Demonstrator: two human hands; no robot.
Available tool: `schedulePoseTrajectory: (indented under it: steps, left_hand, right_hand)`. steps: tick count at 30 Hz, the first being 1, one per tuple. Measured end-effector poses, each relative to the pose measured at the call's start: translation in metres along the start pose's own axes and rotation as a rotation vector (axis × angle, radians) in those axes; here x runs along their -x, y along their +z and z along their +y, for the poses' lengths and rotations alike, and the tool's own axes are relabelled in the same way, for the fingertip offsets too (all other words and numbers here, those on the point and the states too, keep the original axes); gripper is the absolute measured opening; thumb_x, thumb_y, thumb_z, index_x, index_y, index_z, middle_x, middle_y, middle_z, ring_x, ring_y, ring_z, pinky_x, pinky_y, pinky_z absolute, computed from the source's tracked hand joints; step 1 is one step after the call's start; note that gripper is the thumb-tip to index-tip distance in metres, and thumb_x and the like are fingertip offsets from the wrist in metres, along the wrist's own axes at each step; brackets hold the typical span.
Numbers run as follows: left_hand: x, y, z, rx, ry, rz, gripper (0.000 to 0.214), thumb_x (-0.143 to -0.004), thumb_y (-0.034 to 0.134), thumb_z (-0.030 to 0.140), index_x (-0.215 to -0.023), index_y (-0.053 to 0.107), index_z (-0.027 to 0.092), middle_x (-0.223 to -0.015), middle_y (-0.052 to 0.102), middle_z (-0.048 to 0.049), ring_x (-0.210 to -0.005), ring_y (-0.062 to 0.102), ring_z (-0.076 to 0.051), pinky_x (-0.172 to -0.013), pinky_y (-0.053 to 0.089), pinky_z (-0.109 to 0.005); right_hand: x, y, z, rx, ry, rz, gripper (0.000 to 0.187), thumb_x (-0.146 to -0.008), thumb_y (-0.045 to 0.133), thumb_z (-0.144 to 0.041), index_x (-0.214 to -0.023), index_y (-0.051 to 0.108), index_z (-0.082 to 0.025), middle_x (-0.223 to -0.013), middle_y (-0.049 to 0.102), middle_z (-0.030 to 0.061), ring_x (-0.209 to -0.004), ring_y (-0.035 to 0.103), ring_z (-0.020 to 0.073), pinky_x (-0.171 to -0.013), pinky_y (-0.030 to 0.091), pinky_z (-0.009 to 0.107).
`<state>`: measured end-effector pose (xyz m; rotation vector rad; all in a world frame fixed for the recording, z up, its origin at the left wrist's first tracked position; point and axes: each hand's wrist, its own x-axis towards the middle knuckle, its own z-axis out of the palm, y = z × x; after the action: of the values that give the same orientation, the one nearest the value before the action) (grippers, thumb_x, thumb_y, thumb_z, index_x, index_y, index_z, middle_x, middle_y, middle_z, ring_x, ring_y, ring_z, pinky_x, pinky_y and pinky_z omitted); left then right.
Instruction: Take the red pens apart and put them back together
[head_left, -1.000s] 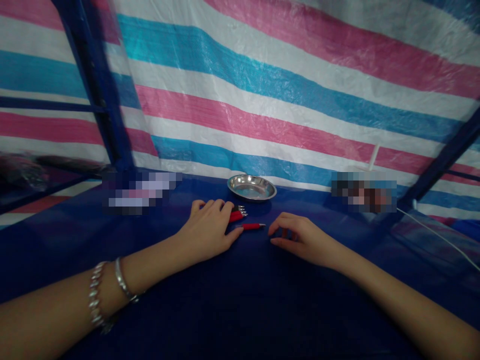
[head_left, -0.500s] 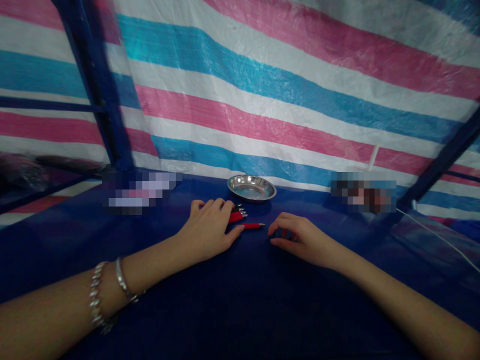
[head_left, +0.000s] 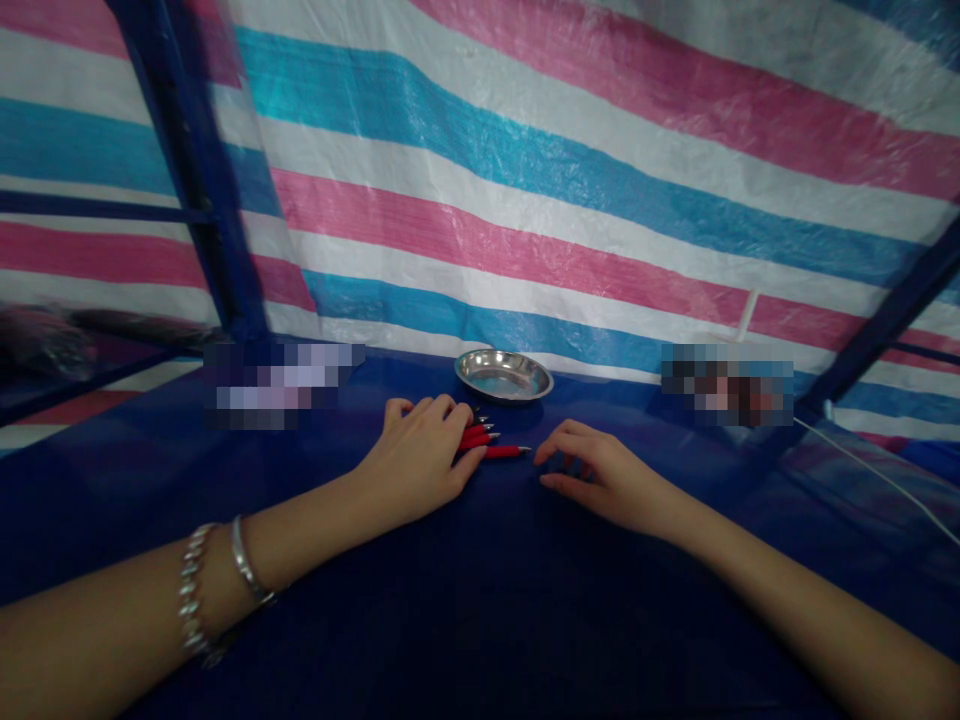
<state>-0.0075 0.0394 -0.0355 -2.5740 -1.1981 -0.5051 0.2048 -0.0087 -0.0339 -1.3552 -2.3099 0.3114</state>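
My left hand (head_left: 424, 450) rests palm down on the blue table, its fingers curled over several pens. Their silver tips poke out on the right, past the index finger and thumb. One red pen (head_left: 504, 452) lies nearest to me, by the thumb tip. Behind it are more red pens (head_left: 477, 437) and darker ones, mostly hidden under the hand. My right hand (head_left: 600, 470) hovers or rests just right of the tips, fingers bent and thumb apart, holding nothing. Beyond the pens sits a round shallow metal dish (head_left: 504, 377).
A blurred-out item (head_left: 281, 385) lies at the back left of the table, another (head_left: 727, 385) at the back right, with a white cable (head_left: 874, 465) trailing right. Blue metal posts (head_left: 191, 170) frame the table. A striped plastic sheet (head_left: 525, 200) hangs behind.
My left hand and the pens under it have shifted very slightly to the right; the dark pen tips show a little less. My right hand has hardly moved.
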Motion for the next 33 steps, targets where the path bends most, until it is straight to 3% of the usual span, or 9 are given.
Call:
schedulePoseTrajectory:
  steps: [10, 17, 33]
  left_hand:
    - [-0.003, 0.004, -0.004, 0.083, -0.057, -0.057, 0.033, -0.083, 0.033, 0.039, -0.102, 0.047, 0.016, -0.099, 0.055, -0.0102, -0.093, 0.046, -0.026, -0.076, 0.029, -0.041]
    - [-0.006, 0.006, -0.007, 0.183, -0.039, -0.063, 0.021, -0.084, 0.033, 0.028, -0.098, 0.045, 0.019, -0.098, 0.054, -0.0058, -0.093, 0.047, -0.022, -0.077, 0.029, -0.04]
    - [-0.005, 0.009, -0.008, 0.177, 0.017, -0.046, 0.018, -0.082, 0.033, 0.021, -0.096, 0.045, 0.019, -0.096, 0.053, -0.0047, -0.093, 0.047, -0.021, -0.077, 0.027, -0.039]
  right_hand:
    - [0.001, -0.001, -0.003, -0.008, 0.001, -0.01, 0.016, -0.075, 0.053, -0.017, -0.09, 0.056, -0.02, -0.092, 0.051, 0.0045, -0.084, 0.05, 0.0149, -0.074, 0.041, 0.03]
    - [0.0, 0.0, -0.001, -0.002, -0.021, -0.009, 0.017, -0.075, 0.053, -0.017, -0.091, 0.056, -0.02, -0.092, 0.051, 0.0048, -0.085, 0.05, 0.0154, -0.074, 0.041, 0.03]
    - [0.001, 0.0, -0.001, -0.001, -0.008, -0.017, 0.016, -0.075, 0.053, -0.018, -0.091, 0.055, -0.02, -0.093, 0.05, 0.0045, -0.085, 0.05, 0.0147, -0.075, 0.041, 0.029]
